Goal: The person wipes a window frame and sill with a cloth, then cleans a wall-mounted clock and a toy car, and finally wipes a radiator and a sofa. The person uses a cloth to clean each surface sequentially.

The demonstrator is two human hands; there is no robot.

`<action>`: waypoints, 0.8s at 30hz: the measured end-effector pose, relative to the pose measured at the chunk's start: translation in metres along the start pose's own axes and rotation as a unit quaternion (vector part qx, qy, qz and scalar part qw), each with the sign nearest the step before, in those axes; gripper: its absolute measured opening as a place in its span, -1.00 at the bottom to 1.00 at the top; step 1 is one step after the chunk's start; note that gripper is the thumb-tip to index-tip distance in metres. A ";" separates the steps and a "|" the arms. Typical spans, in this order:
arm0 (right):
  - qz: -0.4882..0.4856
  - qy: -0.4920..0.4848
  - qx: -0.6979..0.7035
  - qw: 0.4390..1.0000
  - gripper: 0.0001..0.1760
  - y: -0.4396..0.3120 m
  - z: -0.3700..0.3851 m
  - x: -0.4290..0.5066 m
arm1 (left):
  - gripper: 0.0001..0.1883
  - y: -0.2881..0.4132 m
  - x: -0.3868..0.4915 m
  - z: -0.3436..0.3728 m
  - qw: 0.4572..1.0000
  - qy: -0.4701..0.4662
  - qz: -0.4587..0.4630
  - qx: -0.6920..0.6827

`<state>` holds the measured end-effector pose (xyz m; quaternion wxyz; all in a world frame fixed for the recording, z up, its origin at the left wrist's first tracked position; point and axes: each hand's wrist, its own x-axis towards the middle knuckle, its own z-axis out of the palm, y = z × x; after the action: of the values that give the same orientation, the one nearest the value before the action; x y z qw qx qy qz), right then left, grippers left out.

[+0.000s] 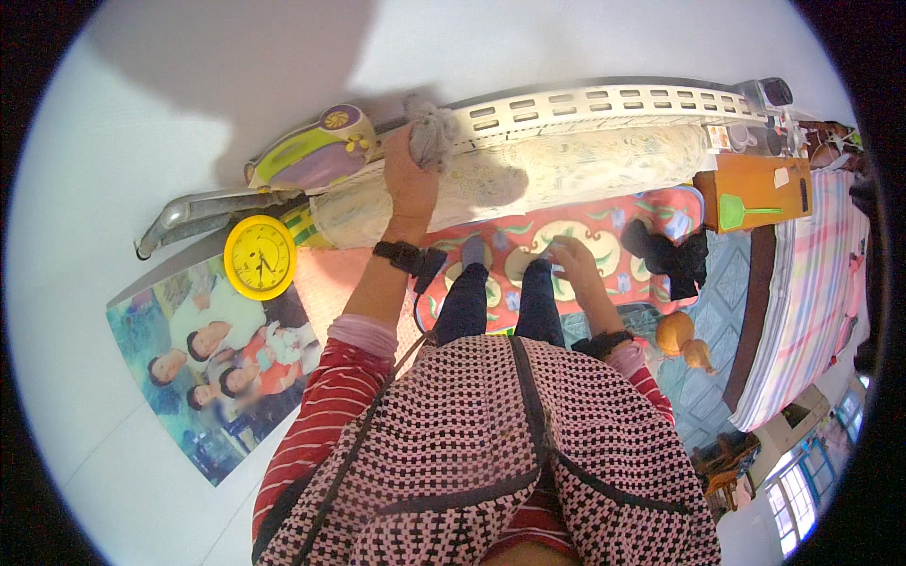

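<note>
My left hand [410,170] is raised and closed on a crumpled grey cloth [432,134], held against the near end of a long white slotted radiator or cover [566,106] along the wall. Just left of that hand leans a green and purple ornament [311,152] with a round flower-like disc. A cream patterned cloth [580,170] hangs below the slotted part. My right hand [577,265] hangs lower, beside my knee and above the red floral mat [509,233], fingers apart, with nothing seen in it.
A yellow clock [260,257] and a large photo print [226,368] are at the left. Right of me are black cloth [672,255], gourds [676,334], a wooden cabinet [757,173] with a green fly swatter [743,211], and a bed with a plaid cover [807,283].
</note>
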<state>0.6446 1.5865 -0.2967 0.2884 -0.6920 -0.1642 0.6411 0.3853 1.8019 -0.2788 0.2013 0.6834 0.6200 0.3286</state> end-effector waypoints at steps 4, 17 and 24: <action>0.021 0.012 0.025 0.999 -0.42 0.031 -0.018 -0.013 | -0.40 -0.046 0.004 0.041 0.987 -0.010 -0.039 0.153; 0.063 0.063 0.147 0.985 -0.42 0.109 -0.098 -0.056 | -0.40 0.021 0.013 0.110 0.940 -0.066 -0.039 0.332; 0.096 0.112 0.226 0.963 -0.43 0.150 -0.142 -0.081 | -0.36 0.060 0.017 0.119 0.938 -0.102 -0.080 0.321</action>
<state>0.7524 1.3948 -0.3225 0.3914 -0.6885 0.0854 0.6045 0.5120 1.8253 -0.3179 0.0589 0.6893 0.7217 0.0231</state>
